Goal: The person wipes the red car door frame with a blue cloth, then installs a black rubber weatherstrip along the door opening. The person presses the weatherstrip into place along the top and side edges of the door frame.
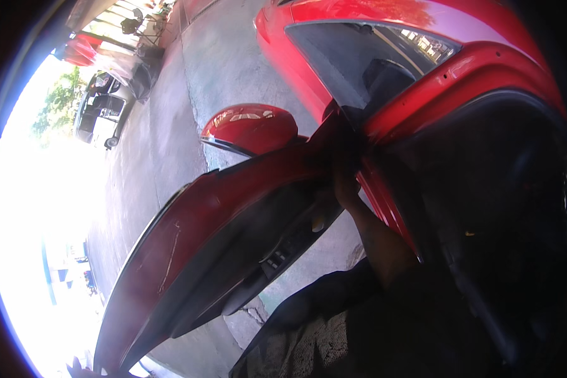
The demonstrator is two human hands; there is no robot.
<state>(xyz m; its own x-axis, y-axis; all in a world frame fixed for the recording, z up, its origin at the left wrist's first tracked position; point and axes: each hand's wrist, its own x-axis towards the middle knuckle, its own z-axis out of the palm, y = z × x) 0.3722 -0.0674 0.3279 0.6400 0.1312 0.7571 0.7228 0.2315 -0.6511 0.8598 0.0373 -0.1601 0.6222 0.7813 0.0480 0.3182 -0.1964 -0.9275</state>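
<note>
The person's right hand [344, 187] reaches into the shadowed corner where the open red car door [186, 220] meets the body, near the side mirror [252, 129]. The door stretches from there to its far edge, beside the left hand [80, 371]. Shadow and cropping make it impossible to tell whether either hand is gripping.

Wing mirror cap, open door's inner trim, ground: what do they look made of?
Wing mirror cap: probably painted plastic, glossy red with bright reflections.
Inner trim: likely moulded plastic, dark and mostly matt; fabric parts possible, too shadowed to tell.
Ground: looks like concrete, grey, dull, with cracks.
</note>
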